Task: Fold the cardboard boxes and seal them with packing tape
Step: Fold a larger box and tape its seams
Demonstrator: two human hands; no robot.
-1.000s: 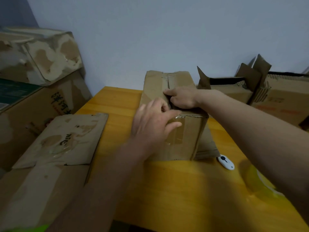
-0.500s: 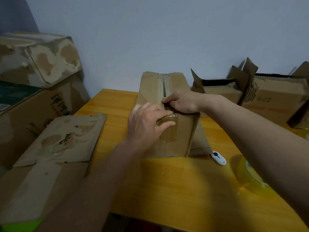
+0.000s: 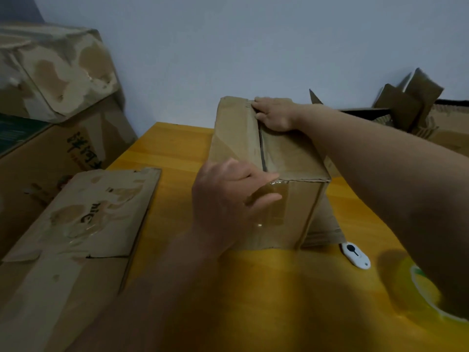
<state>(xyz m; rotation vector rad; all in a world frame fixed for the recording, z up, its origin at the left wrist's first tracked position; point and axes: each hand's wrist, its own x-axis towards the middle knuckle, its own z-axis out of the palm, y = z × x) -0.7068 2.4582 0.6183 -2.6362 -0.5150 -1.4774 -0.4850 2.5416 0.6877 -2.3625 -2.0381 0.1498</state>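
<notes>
A brown cardboard box (image 3: 286, 158) stands on the yellow wooden table (image 3: 177, 153), its top flaps folded down with a dark seam along the middle. A strip of clear tape (image 3: 276, 199) runs from the top edge down the near face. My left hand (image 3: 228, 199) presses flat against the near top corner, fingers straight over the tape. At the far end of the seam my right hand (image 3: 274, 115) lies flat on the top flaps. A roll of packing tape (image 3: 406, 288) lies at the right, partly hidden under my right forearm.
A small white cutter (image 3: 355, 256) lies on the table right of the box. A flattened cardboard sheet (image 3: 83, 219) leans at the left. Worn boxes (image 3: 50, 72) are stacked at the far left. Open boxes (image 3: 431, 115) stand at the back right.
My right hand has slid along the seam from the near edge to the far end of the box top. My left hand stays pressed on the near corner.
</notes>
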